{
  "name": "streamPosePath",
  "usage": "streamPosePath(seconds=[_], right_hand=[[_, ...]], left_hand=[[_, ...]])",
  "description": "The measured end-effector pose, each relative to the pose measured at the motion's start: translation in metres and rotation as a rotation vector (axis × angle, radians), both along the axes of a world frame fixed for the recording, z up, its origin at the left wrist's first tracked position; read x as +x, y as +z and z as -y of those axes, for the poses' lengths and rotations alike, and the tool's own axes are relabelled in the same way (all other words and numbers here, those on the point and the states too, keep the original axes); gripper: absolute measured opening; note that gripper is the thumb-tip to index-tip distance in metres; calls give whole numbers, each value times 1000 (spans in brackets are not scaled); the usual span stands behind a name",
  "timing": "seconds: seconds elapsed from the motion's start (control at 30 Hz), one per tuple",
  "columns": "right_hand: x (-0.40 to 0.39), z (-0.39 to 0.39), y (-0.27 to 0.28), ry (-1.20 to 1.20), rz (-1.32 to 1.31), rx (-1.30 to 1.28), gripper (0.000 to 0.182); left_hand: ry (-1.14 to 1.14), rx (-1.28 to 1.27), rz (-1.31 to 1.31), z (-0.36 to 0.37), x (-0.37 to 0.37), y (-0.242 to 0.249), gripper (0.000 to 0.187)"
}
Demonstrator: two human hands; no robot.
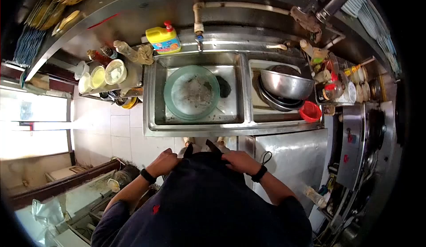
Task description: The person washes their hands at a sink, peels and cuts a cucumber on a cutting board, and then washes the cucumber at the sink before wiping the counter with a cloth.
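My left hand (165,162) is curled closed at the left side of my dark shirt (199,193), by its hem. On the other side my right hand (241,162) has its fingers closed on the hem too; a dark flap (214,146) sticks out between the hands. Both hands are at my waist, apart from the sink. In front of me, the left sink basin (230,114) holds a green tub (167,97) with sudsy, dirty water. A dark round scrubber (223,87) lies beside the tub.
The right basin contains a steel bowl (286,85), dark pans and a red plastic basket (310,111). A yellow detergent jug (163,39) stands behind the sink, near the tap (199,40). White tubs (116,71) sit on the left shelf; jars (333,89) crowd the right.
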State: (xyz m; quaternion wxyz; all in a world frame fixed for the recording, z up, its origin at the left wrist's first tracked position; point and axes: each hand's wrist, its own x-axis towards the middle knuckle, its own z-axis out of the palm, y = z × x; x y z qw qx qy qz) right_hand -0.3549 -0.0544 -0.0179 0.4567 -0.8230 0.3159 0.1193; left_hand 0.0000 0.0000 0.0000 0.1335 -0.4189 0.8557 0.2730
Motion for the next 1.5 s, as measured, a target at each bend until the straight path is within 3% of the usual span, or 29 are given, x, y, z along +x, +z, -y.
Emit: streamPosePath(seconds=[0.07,0.1,0.17,0.2,0.3,0.4,0.47,0.5,0.6,0.63,0.7,0.77,0.8,0.87,1.03,1.07,1.17,1.23,1.3,1.37,1.4,1.43,1.5], right_hand=[[10,-18,13,-21,71,-22,28],[-33,22,-3,-21,43,-66,28],[-32,20,-9,-61,68,-18,26],[-35,15,-13,-56,74,-1,26],[-35,20,-23,-28,75,-6,28],[-19,47,-15,1,116,-16,30],[10,74,3,24,48,287,36],[20,86,-3,-13,216,162,37],[72,159,24,-279,282,-182,31],[90,191,31,-365,409,-397,32],[124,249,76,-520,313,-658,38],[152,292,93,-691,118,-1151,42],[157,298,94,-688,96,-1170,42],[168,321,84,-629,-287,-981,44],[159,328,59,-564,-291,-1111,37],[153,330,56,-527,-243,-1118,35],[145,326,59,-497,-190,-1098,33],[142,319,59,-550,-52,-1022,32],[140,311,57,-663,41,-885,30],[139,301,40,-849,226,-794,30],[136,297,25,-929,259,-704,31],[137,293,1,-1014,478,-568,32],[145,294,-53,-1037,530,-305,39]], left_hand=[[4,-2,-111,-22,13,11,10],[0,-45,-140,11,-28,-32,10],[10,-88,-171,-10,-19,-60,14],[127,3,-170,-11,-30,-34,17],[293,49,-183,-22,-34,-32,15],[315,122,-217,-25,-17,-14,13],[415,200,-267,-23,-7,4,16],[424,181,-271,-24,2,-1,16],[459,179,-294,-24,28,-21,13],[458,171,-311,-22,35,-31,13],[348,98,-468,-10,50,-57,14],[274,86,-463,9,61,-61,15],[214,65,-438,22,66,-63,16],[241,83,-502,48,86,-54,17],[345,362,-409,86,136,-44,15],[335,364,-413,100,138,-41,15],[560,283,-757,150,116,-24,17],[645,302,-748,187,86,-18,19],[623,166,-978,223,54,-33,23],[697,215,-1037,264,23,-61,30],[859,397,-1170,286,4,-81,33],[1020,580,-1297,309,-14,-101,37],[1124,680,-1405,354,-45,-120,41]])
